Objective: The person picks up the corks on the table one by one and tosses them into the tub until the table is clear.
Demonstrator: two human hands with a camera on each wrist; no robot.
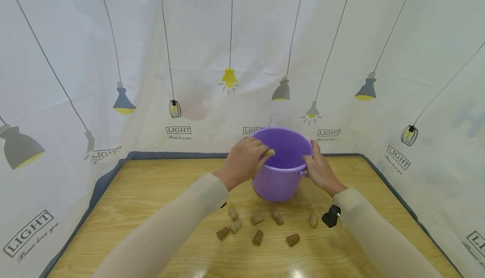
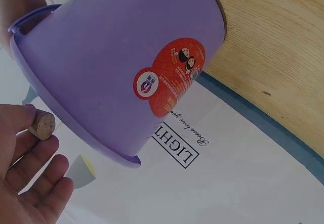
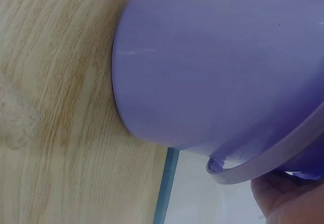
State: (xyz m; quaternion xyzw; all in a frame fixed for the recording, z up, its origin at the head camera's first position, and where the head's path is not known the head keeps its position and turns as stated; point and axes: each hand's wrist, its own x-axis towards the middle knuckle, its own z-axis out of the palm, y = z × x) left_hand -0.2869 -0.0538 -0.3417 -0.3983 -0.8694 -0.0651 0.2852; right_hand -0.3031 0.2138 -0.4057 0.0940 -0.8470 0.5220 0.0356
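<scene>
A purple bucket (image 1: 275,185) stands on the table, its mouth tipped toward the person. My left hand (image 1: 244,160) pinches a cork (image 1: 270,153) between thumb and fingers at the left of the bucket's rim. In the left wrist view, the end of this cork (image 2: 44,126) shows just outside the rim, and the lower fingers are loosely bent. My right hand (image 1: 321,170) grips the bucket's right rim, thumb toward the inside. The right wrist view has the purple handle (image 3: 268,158) hanging beside that hand. A red sticker (image 2: 172,75) marks the bucket's side.
Several loose corks lie on the wooden table (image 1: 163,193) in front of the bucket, among them a dark brown cork (image 1: 257,238) and a pale cork (image 1: 313,220) near the right wrist. A white cloth (image 1: 204,113) printed with lamps hangs behind and at both sides.
</scene>
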